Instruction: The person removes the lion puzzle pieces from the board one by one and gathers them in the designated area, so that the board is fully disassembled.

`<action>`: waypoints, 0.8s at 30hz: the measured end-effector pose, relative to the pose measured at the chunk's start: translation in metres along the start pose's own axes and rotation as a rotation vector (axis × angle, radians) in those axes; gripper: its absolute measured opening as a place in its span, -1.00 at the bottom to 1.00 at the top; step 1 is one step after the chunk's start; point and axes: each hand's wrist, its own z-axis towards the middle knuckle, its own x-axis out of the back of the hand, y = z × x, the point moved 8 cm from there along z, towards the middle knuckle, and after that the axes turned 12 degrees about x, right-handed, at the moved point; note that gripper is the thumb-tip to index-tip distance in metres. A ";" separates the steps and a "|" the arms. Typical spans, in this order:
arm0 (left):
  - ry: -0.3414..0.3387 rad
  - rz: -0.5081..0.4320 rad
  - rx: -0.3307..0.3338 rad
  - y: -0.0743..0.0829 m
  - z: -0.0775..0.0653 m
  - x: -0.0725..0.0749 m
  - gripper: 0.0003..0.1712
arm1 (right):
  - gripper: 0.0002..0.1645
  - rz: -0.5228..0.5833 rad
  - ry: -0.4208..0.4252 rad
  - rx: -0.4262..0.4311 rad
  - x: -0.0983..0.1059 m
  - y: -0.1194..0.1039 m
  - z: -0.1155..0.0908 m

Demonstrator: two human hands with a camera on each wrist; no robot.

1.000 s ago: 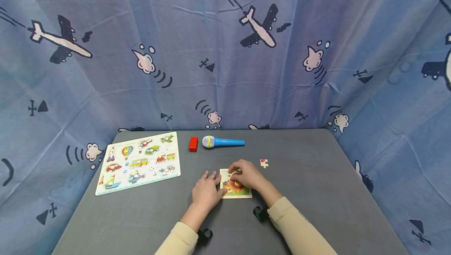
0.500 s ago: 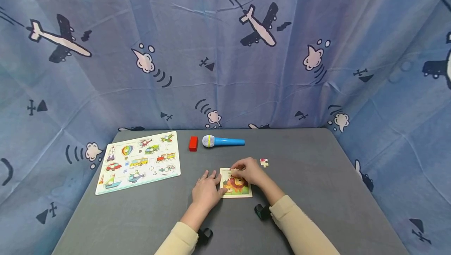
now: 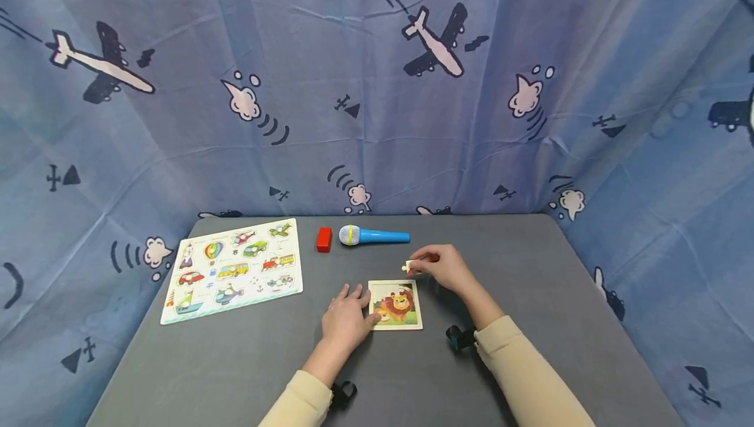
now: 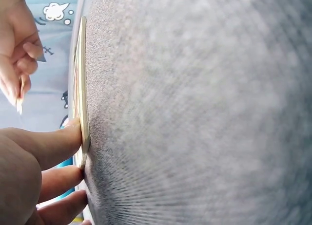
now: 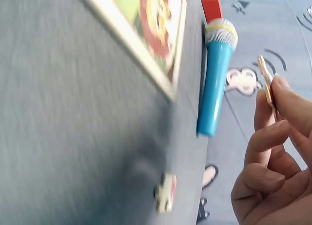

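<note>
A small square lion puzzle (image 3: pixel 397 306) in a pale wooden frame lies flat on the table. Spread beside its left edge, my left hand (image 3: pixel 344 321) rests with its thumb over the frame. In the left wrist view the thumb (image 4: pixel 53 144) presses the board's rim. My right hand (image 3: pixel 446 267) is raised beyond the puzzle's upper right corner, pinching a puzzle piece (image 3: pixel 407 268) between thumb and fingertips. That thin piece shows edge-on in the right wrist view. Another puzzle piece (image 5: pixel 166 192) lies on the table below this hand, hidden by it in the head view.
A blue toy microphone (image 3: pixel 377 236) and a red block (image 3: pixel 324 240) lie near the table's back edge. To the left is a large vehicle picture board (image 3: pixel 235 270). A curtain (image 3: pixel 377 86) printed with aeroplanes hangs behind the grey table (image 3: pixel 518 283).
My right hand has lifted off the puzzle and moved up and to the right, with a piece now showing in its fingertips. My left hand stays in place.
</note>
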 end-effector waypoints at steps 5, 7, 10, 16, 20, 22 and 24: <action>0.002 -0.017 -0.014 0.002 0.000 0.001 -0.29 | -0.75 -0.006 0.019 0.008 0.025 0.008 -0.002; 0.001 -0.015 -0.009 0.002 0.000 0.001 -0.29 | -0.74 -0.019 0.020 -0.001 0.033 0.013 -0.003; 0.001 -0.007 -0.007 0.001 0.000 0.001 -0.29 | -0.73 -0.047 0.026 -0.008 0.045 0.019 -0.006; -0.008 -0.007 -0.008 0.002 0.000 0.000 -0.29 | -0.73 -0.079 0.043 -0.015 0.066 0.037 -0.013; 0.001 -0.008 -0.008 0.001 0.000 0.001 -0.29 | -0.70 -0.097 0.048 -0.030 0.075 0.052 -0.017; 0.005 -0.008 -0.009 0.000 0.000 0.001 -0.30 | -0.69 -0.111 0.046 -0.048 0.078 0.062 -0.018; 0.006 -0.007 -0.011 0.000 -0.001 0.001 -0.30 | -0.68 -0.126 0.037 -0.075 0.080 0.073 -0.019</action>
